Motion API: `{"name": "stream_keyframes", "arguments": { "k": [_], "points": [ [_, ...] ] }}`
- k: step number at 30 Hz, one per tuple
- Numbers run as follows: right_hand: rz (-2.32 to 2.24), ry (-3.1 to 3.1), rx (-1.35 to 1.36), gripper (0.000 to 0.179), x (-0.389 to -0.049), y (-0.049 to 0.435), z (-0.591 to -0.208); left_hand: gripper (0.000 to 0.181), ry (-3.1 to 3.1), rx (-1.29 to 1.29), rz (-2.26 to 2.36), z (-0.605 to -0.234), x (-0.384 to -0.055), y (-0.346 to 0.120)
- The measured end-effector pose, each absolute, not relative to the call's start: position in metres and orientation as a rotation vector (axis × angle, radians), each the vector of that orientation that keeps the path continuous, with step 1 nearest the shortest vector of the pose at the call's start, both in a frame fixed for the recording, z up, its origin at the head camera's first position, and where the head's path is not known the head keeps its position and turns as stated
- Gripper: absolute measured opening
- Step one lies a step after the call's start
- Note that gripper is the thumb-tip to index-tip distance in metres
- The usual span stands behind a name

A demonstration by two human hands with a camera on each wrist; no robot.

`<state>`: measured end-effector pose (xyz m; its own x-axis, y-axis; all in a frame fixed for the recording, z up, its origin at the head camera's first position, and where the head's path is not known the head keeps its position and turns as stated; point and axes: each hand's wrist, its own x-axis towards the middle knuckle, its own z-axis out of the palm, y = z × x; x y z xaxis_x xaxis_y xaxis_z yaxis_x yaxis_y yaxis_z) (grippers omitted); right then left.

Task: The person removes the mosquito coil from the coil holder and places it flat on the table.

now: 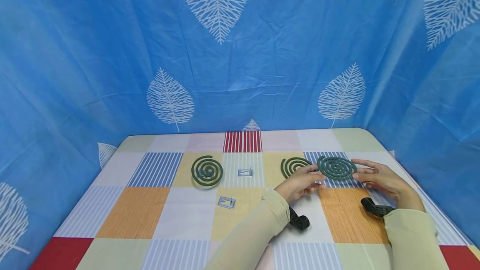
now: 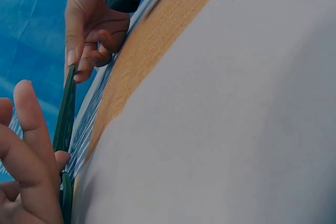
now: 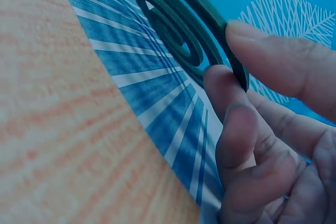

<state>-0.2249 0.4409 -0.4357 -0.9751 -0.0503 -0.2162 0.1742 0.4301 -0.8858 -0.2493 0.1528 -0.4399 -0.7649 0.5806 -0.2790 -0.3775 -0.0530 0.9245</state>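
Green mosquito coil held raised, lying left of my right hand and between both hands.

My right fingers pinch its right rim; my left hand waits loosely spread beside its left rim, contact unclear to me. Left of this flat, matte spiral: a second coil, thin shiny metal stands, then a third coil. Below: the checked, striped surface.

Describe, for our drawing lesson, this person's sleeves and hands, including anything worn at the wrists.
The left sleeve and right sleeve are plain and pale yellow-green. The left hand and right hand wear no gloves. A black gadget with small dots sits at each wrist.
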Motion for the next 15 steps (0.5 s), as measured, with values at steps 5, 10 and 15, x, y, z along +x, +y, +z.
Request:
{"name": "stream_keyframes", "arguments": {
  "k": [5, 10, 15],
  "points": [
    [-1.599, 2.474, 0.155, 0.088, -0.2263, 0.4399, -0.4367, 0.064, 1.590, 0.231, 1.890, -0.4419, -0.2500, 0.1523],
    [-1.606, 2.496, 0.165, 0.085, -0.2261, 0.4369, -0.4374, 0.062, 1.616, 0.230, 1.894, -0.4405, -0.2483, 0.1524],
    [-1.545, 2.561, 0.136, 0.081, -0.2255, 0.4352, -0.4373, 0.056, 1.647, 0.215, 1.929, -0.4363, -0.2472, 0.1516]
  ]
}}
